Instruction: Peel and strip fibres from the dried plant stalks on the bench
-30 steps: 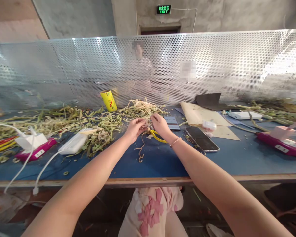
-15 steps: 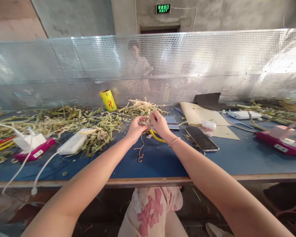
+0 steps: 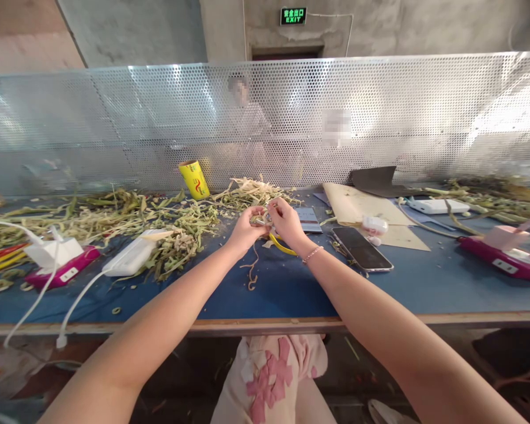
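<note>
My left hand (image 3: 246, 228) is over the middle of the table with its fingers curled and closed, gripping a small pale-green plant piece (image 3: 259, 219). Close against it, my right hand (image 3: 285, 219) pinches at the same piece; fingers hide most of it. Just under the right hand lies a yellow curved handle (image 3: 283, 245), its other end out of sight. A dry brown curled stem (image 3: 251, 275) trails on the table below the left hand. Behind the hands lies a heap of dry stalks and leaves (image 3: 254, 191).
A yellow tube (image 3: 195, 179) leans near the perforated metal screen (image 3: 150, 126). More dry plants (image 3: 185, 235) spread leftwards, beside a white charger (image 3: 130, 256) with cables. A phone (image 3: 362, 248), brown paper (image 3: 362, 205) and a magenta power strip (image 3: 503, 256) are to the right. A person is behind the screen.
Both hands stay in nearly the same place. The left fingers have shifted slightly around the small piece, and the right fingertips have turned a little.
</note>
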`<move>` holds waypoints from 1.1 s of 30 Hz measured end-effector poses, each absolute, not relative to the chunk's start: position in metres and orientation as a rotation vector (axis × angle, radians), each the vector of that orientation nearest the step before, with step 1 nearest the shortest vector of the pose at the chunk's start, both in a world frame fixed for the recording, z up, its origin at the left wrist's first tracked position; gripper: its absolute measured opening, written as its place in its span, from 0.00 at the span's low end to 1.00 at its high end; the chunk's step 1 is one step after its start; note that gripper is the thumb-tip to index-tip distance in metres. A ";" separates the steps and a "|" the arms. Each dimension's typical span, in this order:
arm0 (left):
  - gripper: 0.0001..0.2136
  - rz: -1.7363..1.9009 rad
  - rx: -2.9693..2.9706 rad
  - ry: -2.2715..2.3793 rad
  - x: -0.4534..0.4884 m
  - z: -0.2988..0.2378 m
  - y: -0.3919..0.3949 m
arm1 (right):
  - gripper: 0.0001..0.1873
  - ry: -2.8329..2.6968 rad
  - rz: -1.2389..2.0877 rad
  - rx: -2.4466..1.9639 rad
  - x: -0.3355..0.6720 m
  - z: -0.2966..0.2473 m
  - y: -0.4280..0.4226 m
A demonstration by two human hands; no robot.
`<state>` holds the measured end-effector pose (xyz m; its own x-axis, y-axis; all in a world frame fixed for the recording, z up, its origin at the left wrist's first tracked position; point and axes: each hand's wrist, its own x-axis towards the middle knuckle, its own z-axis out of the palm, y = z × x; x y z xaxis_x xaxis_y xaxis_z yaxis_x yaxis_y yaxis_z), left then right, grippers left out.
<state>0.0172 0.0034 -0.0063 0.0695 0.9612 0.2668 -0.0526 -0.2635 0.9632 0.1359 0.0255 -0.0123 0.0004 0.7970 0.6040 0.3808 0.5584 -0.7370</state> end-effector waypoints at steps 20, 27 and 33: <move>0.25 1.274 1.758 0.871 0.007 -0.003 0.002 | 0.09 -1.455 0.657 -1.016 0.141 -0.014 0.037; 0.27 1.312 1.706 0.878 0.004 -0.004 0.006 | 0.15 -1.579 0.682 -0.998 0.139 -0.016 0.036; 0.21 1.365 1.527 0.916 0.007 -0.005 0.007 | 0.13 -1.627 0.686 -0.997 0.139 -0.020 0.040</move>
<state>0.0068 0.0065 -0.0053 0.1286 0.9267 0.3532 -0.0249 -0.3530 0.9353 0.1388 0.0402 -0.0201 -0.0933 0.8721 0.4804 0.2649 0.4868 -0.8324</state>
